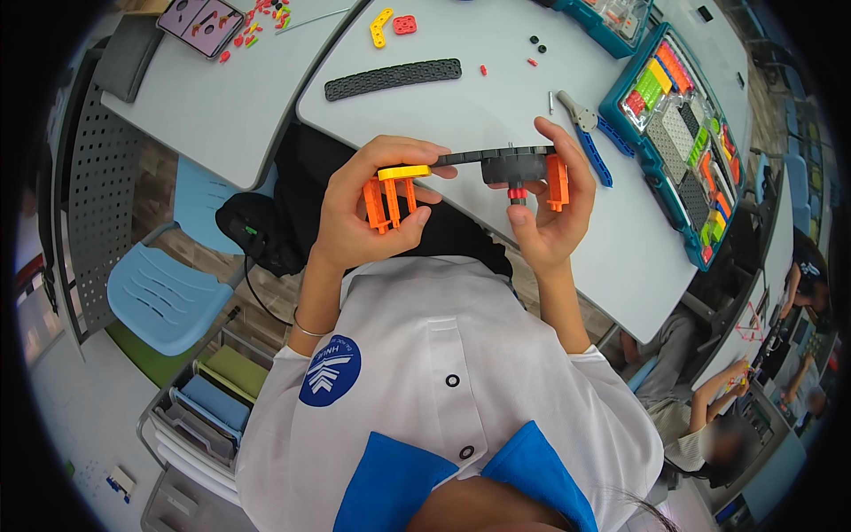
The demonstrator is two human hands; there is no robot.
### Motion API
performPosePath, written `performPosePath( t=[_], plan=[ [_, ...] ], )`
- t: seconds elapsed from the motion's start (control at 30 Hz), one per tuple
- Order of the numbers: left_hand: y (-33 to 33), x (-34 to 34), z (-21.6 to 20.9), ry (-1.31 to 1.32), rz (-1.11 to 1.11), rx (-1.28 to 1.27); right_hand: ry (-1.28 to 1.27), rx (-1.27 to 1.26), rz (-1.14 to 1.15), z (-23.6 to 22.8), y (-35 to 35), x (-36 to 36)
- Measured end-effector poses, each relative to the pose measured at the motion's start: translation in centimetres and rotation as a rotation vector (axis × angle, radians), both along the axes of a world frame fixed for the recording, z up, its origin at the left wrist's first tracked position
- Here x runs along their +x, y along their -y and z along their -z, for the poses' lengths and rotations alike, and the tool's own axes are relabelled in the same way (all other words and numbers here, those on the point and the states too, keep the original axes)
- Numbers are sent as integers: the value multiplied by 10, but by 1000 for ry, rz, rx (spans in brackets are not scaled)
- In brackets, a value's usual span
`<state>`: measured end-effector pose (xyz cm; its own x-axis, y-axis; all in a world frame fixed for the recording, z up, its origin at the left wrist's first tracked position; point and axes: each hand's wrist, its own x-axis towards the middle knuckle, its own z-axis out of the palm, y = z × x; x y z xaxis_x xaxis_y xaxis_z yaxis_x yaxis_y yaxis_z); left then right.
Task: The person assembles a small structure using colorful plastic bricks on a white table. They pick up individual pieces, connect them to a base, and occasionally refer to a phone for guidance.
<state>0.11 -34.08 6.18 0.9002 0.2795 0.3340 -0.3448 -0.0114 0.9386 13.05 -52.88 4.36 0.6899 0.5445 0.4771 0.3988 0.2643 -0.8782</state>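
Observation:
Between my two hands I hold up a plastic building-kit assembly, with a thin black beam [464, 160] across its top. My left hand [355, 199] is closed around its left end, where orange connector pieces [394, 206] hang below a yellow piece [403, 172]. My right hand [563, 208] grips the other end by an orange connector [557, 183], thumb near a small red and grey piece [517, 194]. That piece sits under a black gear [514, 168] on the beam. A thin shaft pokes up above the gear.
On the white table [372, 115] lie a long black perforated beam [394, 79], a yellow angled beam [381, 27], a red plate [404, 25] and blue-handled pliers [596, 142]. A teal parts case [674, 124] stands open at right. A phone [202, 24] lies far left; blue chair [168, 297] left.

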Motion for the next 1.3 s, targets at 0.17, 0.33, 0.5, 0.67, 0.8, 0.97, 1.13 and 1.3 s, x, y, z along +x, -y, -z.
performPosePath(
  t=[0.17,0.33,0.5,0.67,0.8,0.97,1.13,1.3],
  plan=[
    [-1,-1,0,-10,-7,14,-20,-10,-22,4,1,0],
    [-2,-1,-1,-22,-16,-36,-105,-23,-55,7,3,0],
    [1,-1,2,-23,-24,-82,-242,-14,-79,-1,-1,-1],
    [1,0,2,-23,-43,-88,-309,-11,-91,-3,-3,-2],
    [-2,-2,1,-53,-31,-51,-336,-15,-93,-5,-3,-3],
    [-1,-1,0,-82,-14,-100,-346,-48,-75,-3,-1,-4],
    [-5,-5,1,-122,21,-61,-340,-62,-56,2,-1,-3],
    [-9,-7,2,-204,70,10,-343,-66,-45,1,-1,-4]
  ],
)
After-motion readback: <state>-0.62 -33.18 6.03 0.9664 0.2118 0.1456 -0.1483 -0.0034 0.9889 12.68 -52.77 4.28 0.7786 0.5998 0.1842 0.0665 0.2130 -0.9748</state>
